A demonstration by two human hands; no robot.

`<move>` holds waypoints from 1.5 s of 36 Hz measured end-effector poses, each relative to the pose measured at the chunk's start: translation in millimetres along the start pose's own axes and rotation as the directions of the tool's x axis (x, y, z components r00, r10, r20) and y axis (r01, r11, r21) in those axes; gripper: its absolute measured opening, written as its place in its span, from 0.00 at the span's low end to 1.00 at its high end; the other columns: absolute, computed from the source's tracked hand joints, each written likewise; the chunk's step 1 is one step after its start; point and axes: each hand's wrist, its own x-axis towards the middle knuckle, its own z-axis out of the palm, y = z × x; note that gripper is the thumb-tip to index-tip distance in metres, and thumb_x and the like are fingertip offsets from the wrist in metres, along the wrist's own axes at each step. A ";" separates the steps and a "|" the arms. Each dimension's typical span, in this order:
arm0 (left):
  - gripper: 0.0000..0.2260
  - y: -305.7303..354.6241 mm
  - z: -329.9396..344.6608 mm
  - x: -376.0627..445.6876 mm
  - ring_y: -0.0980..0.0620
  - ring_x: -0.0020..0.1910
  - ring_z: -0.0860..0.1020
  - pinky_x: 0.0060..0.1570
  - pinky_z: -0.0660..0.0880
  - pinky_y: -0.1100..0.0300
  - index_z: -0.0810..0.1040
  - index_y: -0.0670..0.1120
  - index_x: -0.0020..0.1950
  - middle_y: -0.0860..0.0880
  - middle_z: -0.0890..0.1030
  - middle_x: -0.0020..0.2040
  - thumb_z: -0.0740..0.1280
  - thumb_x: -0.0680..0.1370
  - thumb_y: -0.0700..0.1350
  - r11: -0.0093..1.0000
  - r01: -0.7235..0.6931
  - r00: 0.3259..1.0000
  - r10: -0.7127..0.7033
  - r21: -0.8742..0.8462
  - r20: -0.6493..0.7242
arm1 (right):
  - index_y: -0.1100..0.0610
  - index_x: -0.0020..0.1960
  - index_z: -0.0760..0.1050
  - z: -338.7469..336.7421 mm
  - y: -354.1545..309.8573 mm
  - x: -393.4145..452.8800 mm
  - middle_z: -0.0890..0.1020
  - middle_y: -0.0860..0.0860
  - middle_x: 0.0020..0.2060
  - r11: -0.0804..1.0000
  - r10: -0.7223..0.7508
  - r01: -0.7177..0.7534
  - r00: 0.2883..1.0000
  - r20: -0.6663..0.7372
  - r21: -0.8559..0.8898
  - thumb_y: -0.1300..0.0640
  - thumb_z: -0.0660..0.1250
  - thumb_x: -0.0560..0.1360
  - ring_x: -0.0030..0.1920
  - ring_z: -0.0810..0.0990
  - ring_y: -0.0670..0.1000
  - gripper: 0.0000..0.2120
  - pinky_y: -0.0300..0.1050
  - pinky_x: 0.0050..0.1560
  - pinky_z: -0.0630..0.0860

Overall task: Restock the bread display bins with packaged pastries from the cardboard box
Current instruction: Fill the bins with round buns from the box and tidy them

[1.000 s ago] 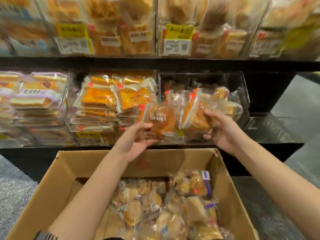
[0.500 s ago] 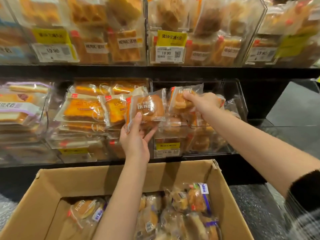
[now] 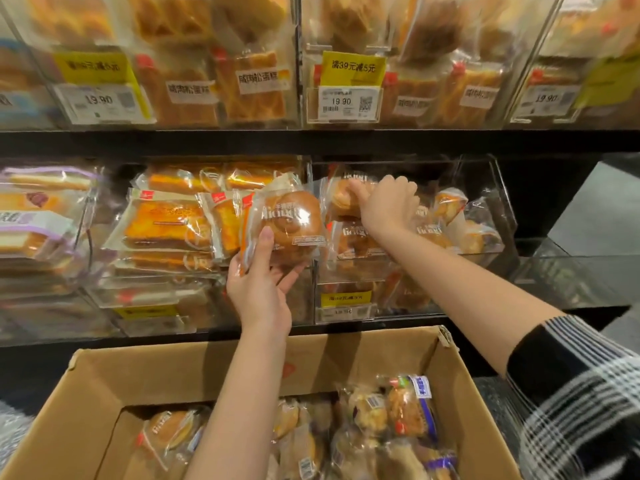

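The left hand [image 3: 259, 292] gripped 1 bun [image 3: 289, 225]; the right hand [image 3: 389, 202] pinched another [image 3: 341, 199] inside the bin [image 3: 485, 188]. Slick wrappers could slip, and the stack might topple forward.

The right hand [image 3: 389, 204] has pushed its pastry [image 3: 343, 202] deeper into the bin [image 3: 491, 188].

Right hand's fingertips [image 3: 356, 188] hidden behind a pastry packet [image 3: 341, 202]; upper bin labels [image 3: 188, 89] blurred.
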 end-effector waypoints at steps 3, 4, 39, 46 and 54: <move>0.21 -0.2 -0.5 1.9 0.50 0.52 0.82 0.46 0.82 0.53 0.71 0.49 0.65 0.48 0.81 0.57 0.72 0.74 0.46 1.000 -0.001 1.000 0.000 0.025 0.027 | 0.59 0.70 0.65 0.2 7.1 -10.6 0.70 0.56 0.66 0.995 -0.069 0.071 0.997 -0.031 0.070 0.44 0.58 0.80 0.66 0.67 0.56 0.25 0.50 0.64 0.68; 0.22 -0.2 -1.0 2.5 0.51 0.52 0.82 0.49 0.81 0.52 0.71 0.49 0.66 0.48 0.81 0.57 0.72 0.73 0.46 0.999 -0.003 0.999 0.002 0.032 0.038 | 0.57 0.73 0.63 0.6 10.5 -14.7 0.68 0.55 0.69 0.989 -0.117 0.120 0.992 -0.042 0.083 0.49 0.59 0.81 0.68 0.66 0.55 0.23 0.51 0.66 0.67; 0.15 -2.2 16.6 -21.1 0.49 0.58 0.79 0.46 0.79 0.58 0.68 0.56 0.54 0.45 0.78 0.61 0.72 0.74 0.46 0.966 -0.099 0.984 0.060 0.239 0.166 | 0.56 0.72 0.67 -68.5 14.5 -102.9 0.70 0.50 0.69 0.734 -0.647 0.557 0.747 0.151 0.389 0.60 0.66 0.74 0.70 0.66 0.48 0.26 0.46 0.70 0.67; 0.19 -17.6 27.7 -32.5 0.53 0.54 0.79 0.49 0.76 0.60 0.72 0.48 0.61 0.49 0.80 0.56 0.67 0.76 0.56 0.916 -0.149 0.933 0.006 0.372 0.360 | 0.48 0.75 0.59 -70.1 33.7 -98.7 0.68 0.49 0.70 0.792 -0.590 0.559 0.805 0.068 0.247 0.58 0.70 0.73 0.68 0.68 0.51 0.34 0.51 0.67 0.69; 0.15 -17.7 32.2 -31.6 0.62 0.58 0.73 0.53 0.69 0.72 0.72 0.50 0.66 0.58 0.76 0.59 0.62 0.80 0.52 0.671 -0.403 0.865 0.057 0.623 0.498 | 0.51 0.72 0.67 -81.7 65.8 -45.3 0.73 0.52 0.65 0.865 -0.501 0.499 0.862 0.072 0.052 0.61 0.66 0.76 0.67 0.69 0.54 0.25 0.51 0.64 0.69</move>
